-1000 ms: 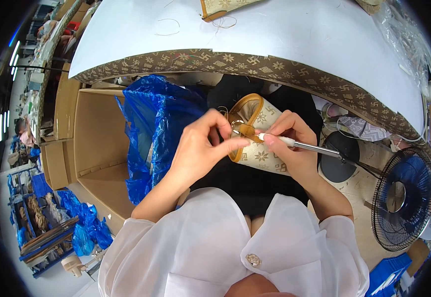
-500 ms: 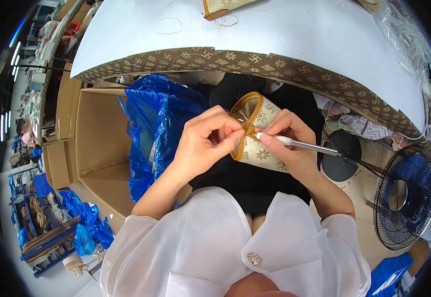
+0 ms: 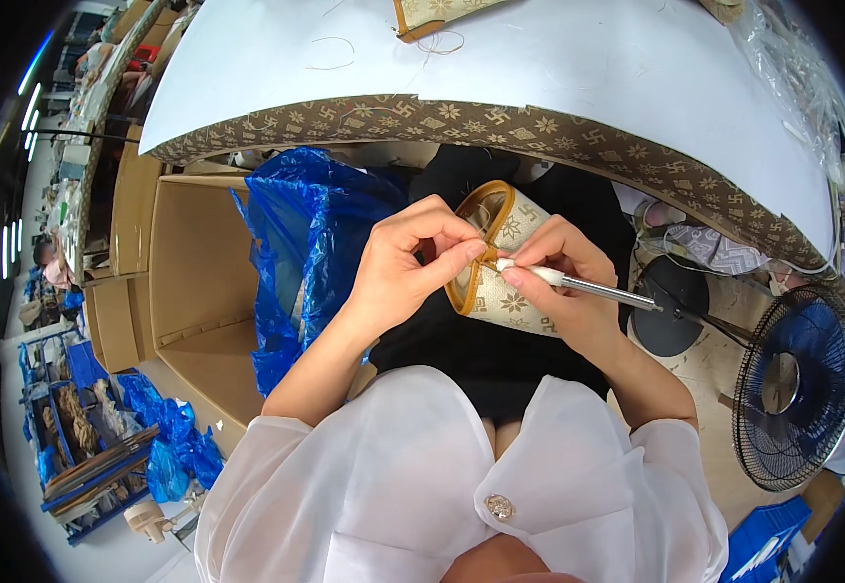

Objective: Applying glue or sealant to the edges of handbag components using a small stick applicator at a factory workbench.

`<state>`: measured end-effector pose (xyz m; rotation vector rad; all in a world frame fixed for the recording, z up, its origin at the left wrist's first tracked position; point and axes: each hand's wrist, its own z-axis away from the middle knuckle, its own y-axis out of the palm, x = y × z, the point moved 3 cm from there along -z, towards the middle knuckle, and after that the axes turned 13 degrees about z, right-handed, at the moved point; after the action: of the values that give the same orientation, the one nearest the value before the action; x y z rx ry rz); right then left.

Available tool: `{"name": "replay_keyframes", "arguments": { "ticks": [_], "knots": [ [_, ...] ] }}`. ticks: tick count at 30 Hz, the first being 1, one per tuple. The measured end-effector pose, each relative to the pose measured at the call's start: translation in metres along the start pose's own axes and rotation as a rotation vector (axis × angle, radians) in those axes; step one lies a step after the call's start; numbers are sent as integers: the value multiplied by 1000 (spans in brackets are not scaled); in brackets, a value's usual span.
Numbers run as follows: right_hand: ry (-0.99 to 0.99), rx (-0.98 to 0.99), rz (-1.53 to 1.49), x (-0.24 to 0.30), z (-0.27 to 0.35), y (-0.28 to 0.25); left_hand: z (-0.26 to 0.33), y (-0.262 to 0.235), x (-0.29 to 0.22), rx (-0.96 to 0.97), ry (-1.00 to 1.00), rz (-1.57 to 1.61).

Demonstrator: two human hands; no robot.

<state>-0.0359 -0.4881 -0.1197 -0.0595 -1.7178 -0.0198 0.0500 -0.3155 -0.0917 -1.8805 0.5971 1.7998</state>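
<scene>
Over my lap I hold a small cream pouch (image 3: 502, 291) with a star pattern and a tan leather rim. My left hand (image 3: 411, 262) pinches the tan rim between thumb and forefinger at the pouch's left edge. My right hand (image 3: 560, 282) grips a thin metal tool (image 3: 592, 286) with a white tip; the tip touches the rim right next to my left fingertips. The tool's shaft sticks out to the right past my hand. Part of the pouch is hidden behind my fingers.
A white table (image 3: 558, 68) with a patterned brown edge stands in front of me, with another cream piece (image 3: 437, 14) on it. A cardboard box (image 3: 185, 272) lined with blue plastic bag (image 3: 306, 243) is at my left. A black fan (image 3: 796, 389) stands at the right.
The pouch and both hands have shifted slightly. My left fingers have moved closer onto the rim, meeting the tool's tip.
</scene>
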Motion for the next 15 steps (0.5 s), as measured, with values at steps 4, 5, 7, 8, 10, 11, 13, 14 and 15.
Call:
{"name": "replay_keyframes", "arguments": {
  "ticks": [4, 5, 7, 8, 10, 11, 13, 14, 15],
  "knots": [
    [17, 2, 3, 0, 1, -1, 0, 1, 1, 3, 11, 37],
    [17, 2, 3, 0, 1, -1, 0, 0, 3, 17, 16, 37],
    [6, -6, 3, 0, 1, -1, 1, 0, 5, 46, 25, 37],
    [1, -10, 3, 0, 1, -1, 1, -1, 5, 46, 24, 37],
    [-14, -25, -24, 0, -1, -1, 1, -7, 4, -90, -6, 146],
    [-28, -40, -50, 0, -1, -2, 1, -10, 5, -157, -23, 202],
    [-40, -55, -74, 1, -1, -6, -4, -29, 6, -150, 121, -115],
    [-36, -85, -93, 1, -1, -13, -7, -40, 7, -141, 267, -434],
    [-32, -117, -111, 2, 0, -22, -8, -43, 10, -127, 412, -753]
  ]
}}
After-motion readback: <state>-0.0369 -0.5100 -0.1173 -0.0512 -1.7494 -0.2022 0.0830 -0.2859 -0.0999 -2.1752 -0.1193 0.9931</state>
